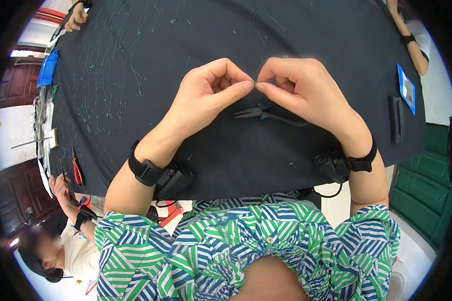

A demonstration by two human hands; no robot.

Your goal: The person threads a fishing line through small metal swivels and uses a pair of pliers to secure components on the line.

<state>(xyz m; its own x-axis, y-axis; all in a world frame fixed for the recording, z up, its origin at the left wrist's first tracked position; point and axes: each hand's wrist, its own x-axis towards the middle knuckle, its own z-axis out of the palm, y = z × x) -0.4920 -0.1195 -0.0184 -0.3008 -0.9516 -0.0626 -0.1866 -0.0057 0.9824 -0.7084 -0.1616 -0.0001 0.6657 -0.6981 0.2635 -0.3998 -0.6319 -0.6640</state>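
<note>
My left hand and my right hand meet above the dark cloth, thumb and forefinger pinched on each side. A tiny bit of thin greenish thread shows between the fingertips; the rest of it is hidden by my fingers. Just below my hands lies a pair of pliers with grey jaws, pointing left and slightly parted. One of its dark handles runs under my right hand. Beyond my right hand, a fine thread trails over the cloth.
The black cloth covers the table. Many thin green threads lie at left, near red-handled pliers. A blue packet and a black bar lie at right. Other people's hands are at the table's edges.
</note>
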